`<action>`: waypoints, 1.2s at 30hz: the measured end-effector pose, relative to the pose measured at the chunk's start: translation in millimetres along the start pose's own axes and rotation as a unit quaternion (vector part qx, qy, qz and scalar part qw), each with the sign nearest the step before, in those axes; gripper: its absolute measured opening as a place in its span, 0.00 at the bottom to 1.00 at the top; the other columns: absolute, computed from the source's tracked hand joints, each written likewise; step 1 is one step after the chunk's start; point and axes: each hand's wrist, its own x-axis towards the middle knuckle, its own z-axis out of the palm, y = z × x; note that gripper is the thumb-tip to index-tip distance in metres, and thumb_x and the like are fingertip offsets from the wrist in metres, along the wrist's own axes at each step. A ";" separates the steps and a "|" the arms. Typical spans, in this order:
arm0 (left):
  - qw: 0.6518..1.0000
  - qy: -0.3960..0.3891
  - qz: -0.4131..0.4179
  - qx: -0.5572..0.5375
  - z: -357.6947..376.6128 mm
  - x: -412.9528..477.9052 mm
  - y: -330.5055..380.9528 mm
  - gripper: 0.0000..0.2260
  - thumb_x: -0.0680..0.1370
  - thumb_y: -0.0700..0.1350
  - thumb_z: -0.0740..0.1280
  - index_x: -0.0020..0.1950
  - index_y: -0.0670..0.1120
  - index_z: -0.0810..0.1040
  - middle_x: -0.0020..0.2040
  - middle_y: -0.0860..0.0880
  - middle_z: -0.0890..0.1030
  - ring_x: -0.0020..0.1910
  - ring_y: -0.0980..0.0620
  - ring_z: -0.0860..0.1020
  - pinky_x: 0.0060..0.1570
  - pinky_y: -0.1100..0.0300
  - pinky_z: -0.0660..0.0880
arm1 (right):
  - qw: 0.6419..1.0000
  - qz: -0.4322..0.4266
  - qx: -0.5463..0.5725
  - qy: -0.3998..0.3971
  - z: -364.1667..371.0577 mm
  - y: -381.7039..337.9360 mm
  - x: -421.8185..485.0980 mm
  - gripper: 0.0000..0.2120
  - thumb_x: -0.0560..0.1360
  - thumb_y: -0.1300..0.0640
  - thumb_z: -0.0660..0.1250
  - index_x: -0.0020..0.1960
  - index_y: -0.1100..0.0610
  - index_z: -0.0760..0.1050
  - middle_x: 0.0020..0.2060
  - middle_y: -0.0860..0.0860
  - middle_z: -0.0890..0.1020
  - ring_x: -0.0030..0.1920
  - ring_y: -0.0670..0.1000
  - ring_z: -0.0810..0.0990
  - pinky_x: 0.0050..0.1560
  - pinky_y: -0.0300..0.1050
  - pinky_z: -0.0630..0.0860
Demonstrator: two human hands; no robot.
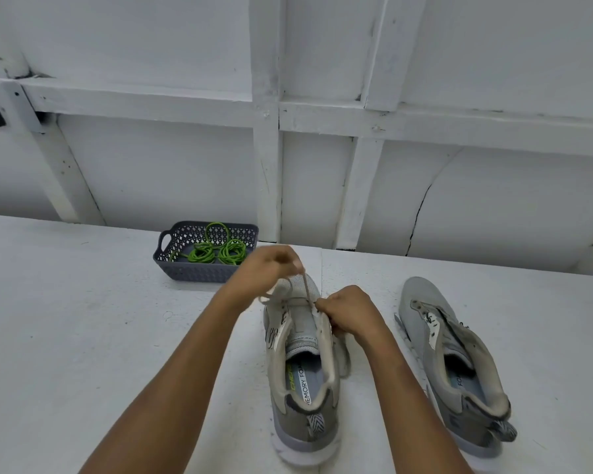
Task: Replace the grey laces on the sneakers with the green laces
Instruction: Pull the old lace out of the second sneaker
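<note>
Closest to me, the two grey sneakers stand heel-first on the white table [83,319]; the right-hand sneaker [452,364] shows bare eyelets and an open tongue, so I judge its old lace is already out, though no green has gone into it.

The middle sneaker [302,371] is the one in hand; the eyelets nearest the heel look bare, while the grey lace [307,289] is crossed only through the ones toward the toe, and a loose end hangs down the shoe's right side.

The right hand [350,313] has its fingers curled tight on the edge of the upper by the eyelets, holding the shoe down; whether it also nips the lace I cannot tell. Just beyond, the left hand [271,265], raised and blurred, pinches the grey lace and draws it up taut from the eyelets.

Farther back, the green laces [216,251] lie coiled in the grey basket [192,273] against the white wall [459,183], untouched.

So, by my reckoning, it is early: one shoe stripped, the other nearly unthreaded; all the green lacing is left to do.
</note>
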 end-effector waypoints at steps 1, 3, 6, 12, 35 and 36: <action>0.995 0.021 -0.006 -0.102 -6.7 -1.7 3.8 0.06 0.80 0.38 0.65 0.43 0.43 0.78 0.43 0.43 0.85 0.45 0.45 0.84 0.49 0.54 0.80 | 1.000 0.000 -0.003 0.000 0.6 -0.1 0.3 0.22 0.70 0.56 0.70 0.23 0.54 0.63 0.19 0.49 0.66 0.26 0.53 0.68 0.35 0.45 0.67; 0.964 0.052 -0.010 -0.260 -18.4 -3.9 13.1 0.08 0.82 0.36 0.60 0.44 0.42 0.74 0.37 0.41 0.82 0.36 0.43 0.83 0.38 0.53 0.82 | 1.000 0.000 -0.002 -0.002 0.8 0.2 0.8 0.22 0.70 0.56 0.69 0.23 0.55 0.63 0.19 0.49 0.66 0.25 0.53 0.67 0.34 0.45 0.67; 0.945 0.119 -0.004 -0.305 -30.5 0.1 12.8 0.09 0.82 0.36 0.60 0.43 0.44 0.72 0.31 0.47 0.70 0.24 0.53 0.66 0.23 0.64 0.65 | 1.000 -0.003 -0.004 -0.005 1.0 0.4 0.2 0.21 0.70 0.57 0.68 0.23 0.54 0.62 0.20 0.50 0.65 0.24 0.52 0.66 0.34 0.44 0.65; 0.981 -0.023 0.004 0.191 0.5 2.4 -0.2 0.05 0.78 0.47 0.69 0.49 0.47 0.82 0.39 0.54 0.79 0.35 0.56 0.75 0.32 0.64 0.70 | 1.000 -0.007 -0.012 -0.007 0.1 -0.8 -0.5 0.21 0.70 0.57 0.68 0.23 0.54 0.62 0.19 0.50 0.65 0.25 0.52 0.65 0.34 0.43 0.65; 0.989 0.102 -0.099 0.025 -40.1 -6.6 -30.9 0.07 0.74 0.34 0.68 0.37 0.41 0.77 0.39 0.43 0.82 0.40 0.47 0.78 0.51 0.48 0.78 | 0.998 -0.042 -0.034 -0.015 -2.0 -7.5 -6.5 0.10 0.70 0.55 0.71 0.34 0.59 0.76 0.31 0.54 0.77 0.33 0.51 0.74 0.36 0.41 0.69; 0.988 0.077 -0.101 0.086 -40.4 -8.3 -33.6 0.06 0.73 0.34 0.70 0.40 0.43 0.78 0.43 0.43 0.82 0.42 0.48 0.79 0.50 0.50 0.77 | 0.997 -0.058 -0.050 -0.018 -1.3 -11.6 -7.3 0.07 0.69 0.55 0.72 0.39 0.58 0.79 0.36 0.52 0.82 0.38 0.50 0.78 0.38 0.41 0.71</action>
